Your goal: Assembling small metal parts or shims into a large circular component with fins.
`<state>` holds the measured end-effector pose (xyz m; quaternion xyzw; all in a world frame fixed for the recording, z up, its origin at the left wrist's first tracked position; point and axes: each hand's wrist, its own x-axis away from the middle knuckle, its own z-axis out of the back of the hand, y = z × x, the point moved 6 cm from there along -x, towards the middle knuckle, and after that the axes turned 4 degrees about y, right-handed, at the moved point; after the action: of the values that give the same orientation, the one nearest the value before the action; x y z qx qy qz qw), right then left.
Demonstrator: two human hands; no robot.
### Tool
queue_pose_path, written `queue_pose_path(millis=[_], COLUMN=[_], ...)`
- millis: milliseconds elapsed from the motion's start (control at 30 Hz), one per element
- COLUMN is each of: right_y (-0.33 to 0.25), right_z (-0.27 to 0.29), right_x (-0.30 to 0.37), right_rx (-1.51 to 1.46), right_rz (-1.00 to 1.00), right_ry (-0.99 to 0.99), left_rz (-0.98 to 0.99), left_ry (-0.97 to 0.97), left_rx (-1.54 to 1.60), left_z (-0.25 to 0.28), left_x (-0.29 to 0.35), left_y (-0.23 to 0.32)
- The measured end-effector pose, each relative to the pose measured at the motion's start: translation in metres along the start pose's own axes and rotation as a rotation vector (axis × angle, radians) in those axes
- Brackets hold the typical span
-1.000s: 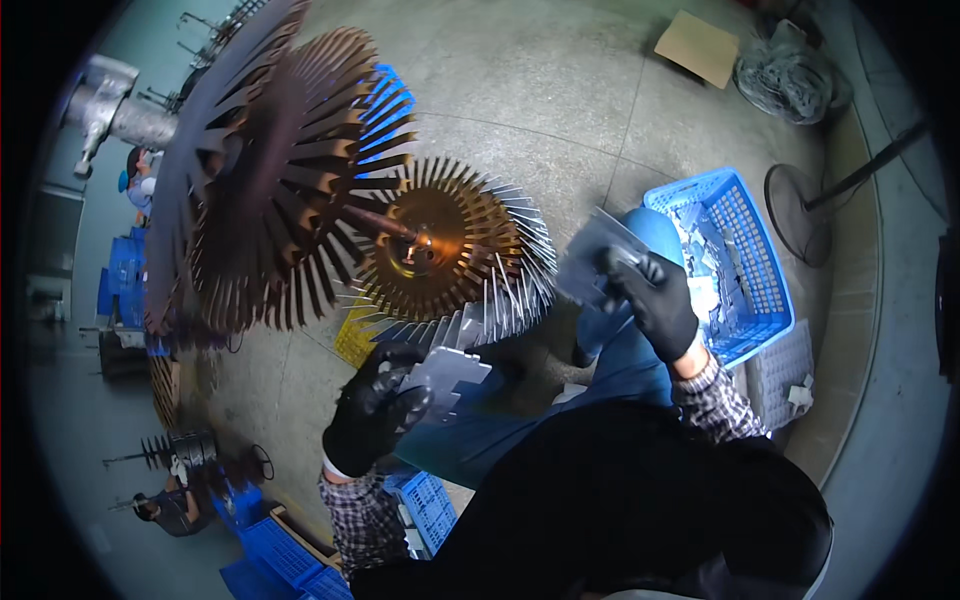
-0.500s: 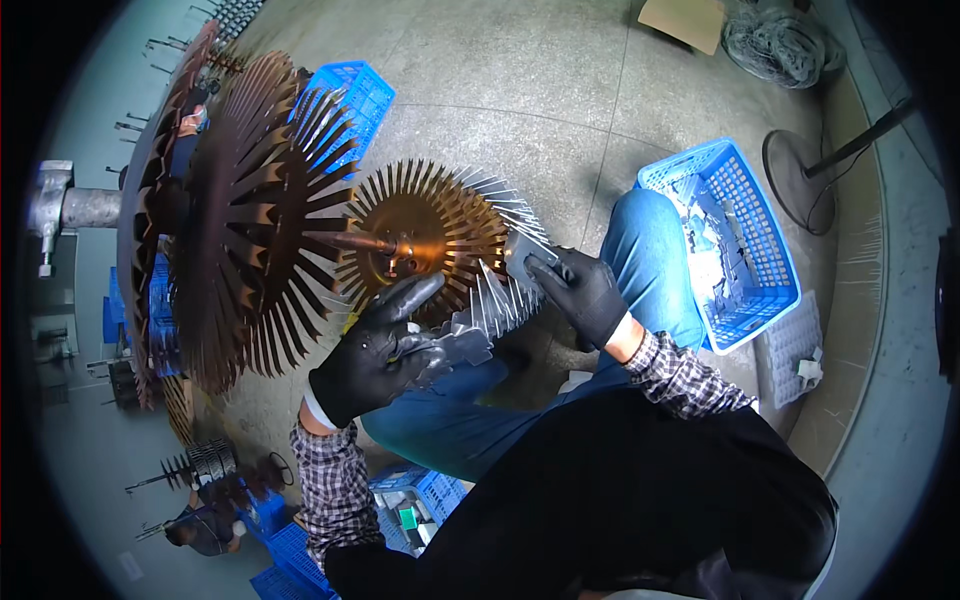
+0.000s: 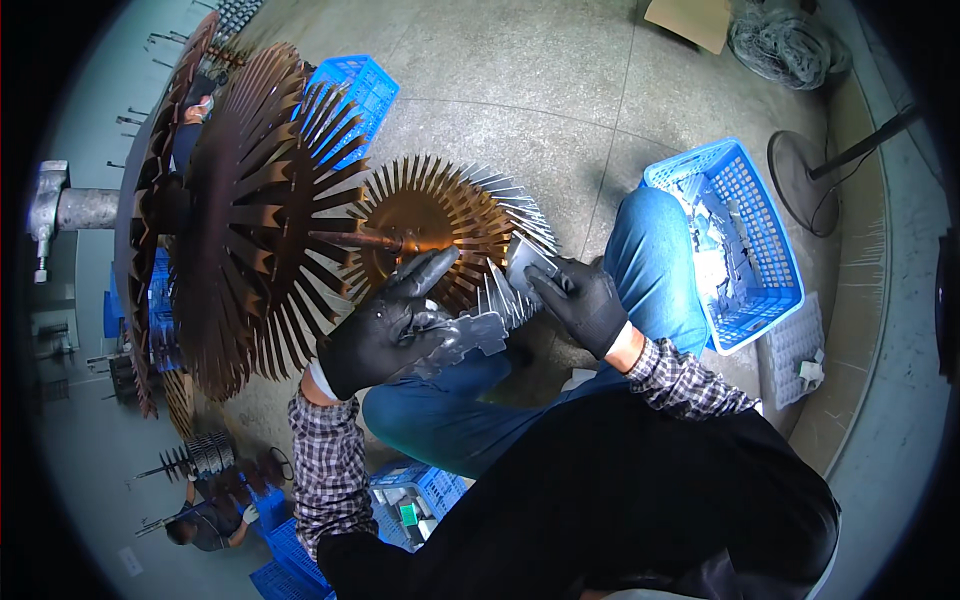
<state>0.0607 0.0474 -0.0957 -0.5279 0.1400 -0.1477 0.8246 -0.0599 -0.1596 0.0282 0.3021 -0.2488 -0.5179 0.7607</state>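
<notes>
In front of me stands a copper-coloured slotted disc (image 3: 395, 225) on a shaft, with thin silver plates (image 3: 515, 205) standing along its right rim. My right hand (image 3: 588, 305), black-gloved, pinches a flat metal plate (image 3: 524, 262) between thumb and fingers at that rim. The plate is tilted, and whether it touches the disc I cannot tell. In my left hand (image 3: 385, 335), also gloved, lies a small bunch of notched metal plates (image 3: 468, 338). The fingers curl under them while the thumb reaches toward the disc. More silver plates show between my two hands.
Larger brown finned discs (image 3: 240, 220) rise at left. A blue basket (image 3: 770, 250) with loose metal plates stands right of my knee, near a round-based stand (image 3: 800, 180). Another blue basket (image 3: 372, 95) sits behind the discs. A person (image 3: 205, 525) is at lower left.
The plate in my right hand has turned, showing a brighter face. My right hand has shifted slightly. My left hand has moved a little up and right, still holding its bunch.
</notes>
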Motion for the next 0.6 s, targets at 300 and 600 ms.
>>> queue_pose_path(millis=[300, 600], right_y=[-0.006, 0.005], right_z=[-0.001, -0.005], right_x=[0.004, 0.006], right_rx=[0.012, 0.040], right_rz=[0.078, -0.049], right_ry=[0.103, 0.057], left_rz=[-0.038, -0.013], left_ry=[-0.057, -0.062], left_rx=[0.040, -0.028], left_z=[-0.006, -0.008], left_x=[-0.006, -0.008], left_y=[-0.011, -0.008])
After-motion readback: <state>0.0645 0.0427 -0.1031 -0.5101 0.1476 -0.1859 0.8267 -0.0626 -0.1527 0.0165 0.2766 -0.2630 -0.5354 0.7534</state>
